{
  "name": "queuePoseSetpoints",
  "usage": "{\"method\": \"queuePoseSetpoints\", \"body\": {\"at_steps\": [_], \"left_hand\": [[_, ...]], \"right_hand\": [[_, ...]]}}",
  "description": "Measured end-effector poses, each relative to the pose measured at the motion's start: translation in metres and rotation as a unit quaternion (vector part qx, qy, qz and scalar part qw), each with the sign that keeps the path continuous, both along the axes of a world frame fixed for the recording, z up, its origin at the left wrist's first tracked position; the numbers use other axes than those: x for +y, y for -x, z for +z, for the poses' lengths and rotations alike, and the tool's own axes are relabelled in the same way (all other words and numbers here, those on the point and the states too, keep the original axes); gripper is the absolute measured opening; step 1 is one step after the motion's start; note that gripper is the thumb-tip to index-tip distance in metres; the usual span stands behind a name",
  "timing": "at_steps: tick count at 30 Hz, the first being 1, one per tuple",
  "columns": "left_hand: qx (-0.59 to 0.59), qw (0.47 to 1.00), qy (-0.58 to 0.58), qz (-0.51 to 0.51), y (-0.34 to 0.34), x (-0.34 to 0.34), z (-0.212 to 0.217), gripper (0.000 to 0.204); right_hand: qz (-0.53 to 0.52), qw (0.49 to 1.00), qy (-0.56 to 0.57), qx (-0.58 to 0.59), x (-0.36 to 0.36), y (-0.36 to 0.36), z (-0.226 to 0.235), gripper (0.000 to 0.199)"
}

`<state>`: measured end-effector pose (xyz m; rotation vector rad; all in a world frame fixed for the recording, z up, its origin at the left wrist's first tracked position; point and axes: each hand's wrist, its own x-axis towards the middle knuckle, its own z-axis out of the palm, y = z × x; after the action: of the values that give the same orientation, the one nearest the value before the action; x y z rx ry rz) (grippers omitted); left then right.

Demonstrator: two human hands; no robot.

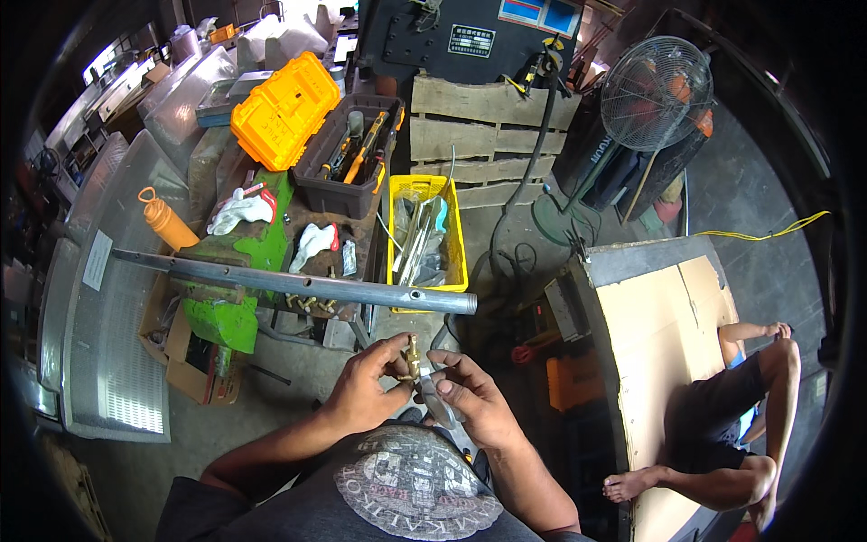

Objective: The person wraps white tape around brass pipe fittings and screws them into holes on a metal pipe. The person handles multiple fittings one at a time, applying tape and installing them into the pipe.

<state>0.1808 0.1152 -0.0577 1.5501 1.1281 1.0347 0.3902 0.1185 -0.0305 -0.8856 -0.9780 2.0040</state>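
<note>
Landmark: the long grey steel pipe [298, 285], drilled with holes along its length and clamped level in a green bench vise [237, 303].
Brass fitting [413, 355]: small, threaded-looking, upright, just below the pipe's open right end, close in front of the person's chest.
Left hand [361, 388]: pinched on the fitting with thumb and fingertips, fingers curled narrow.
Right hand [474, 397]: closed around a small pale metal piece [436, 397] that meets the fitting's lower part; what it is cannot be told.
Handling, as a judgement: the fitting looks solid, stiff and light for one hand, but short and smooth, so it may slip or roll; best taken by its wider body, not the threads.
Behind the pipe: white work gloves [239, 212], an open toolbox [348, 167] with a yellow lid, an orange bottle [165, 221].
Right of the vise, behind the pipe's end: a yellow crate [456, 239] of metal parts.
Far right of the pipe: a cardboard-topped surface [659, 334], a fan [657, 93], and another person's bare legs [722, 452].
</note>
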Motion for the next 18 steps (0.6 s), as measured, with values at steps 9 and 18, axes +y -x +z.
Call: {"method": "queuePoseSetpoints", "body": {"at_steps": [9,18], "left_hand": [[-0.019,0.999,-0.023,0.022,-0.007,-0.006,0.013,0.045],[0.135,0.977,-0.163,0.006,-0.005,-0.007,0.031,0.039]], "right_hand": [[-0.020,1.000,0.006,0.000,-0.005,-0.002,0.003,0.055],[0.017,0.995,0.035,0.094,-0.010,-0.014,0.010,0.068]]}}
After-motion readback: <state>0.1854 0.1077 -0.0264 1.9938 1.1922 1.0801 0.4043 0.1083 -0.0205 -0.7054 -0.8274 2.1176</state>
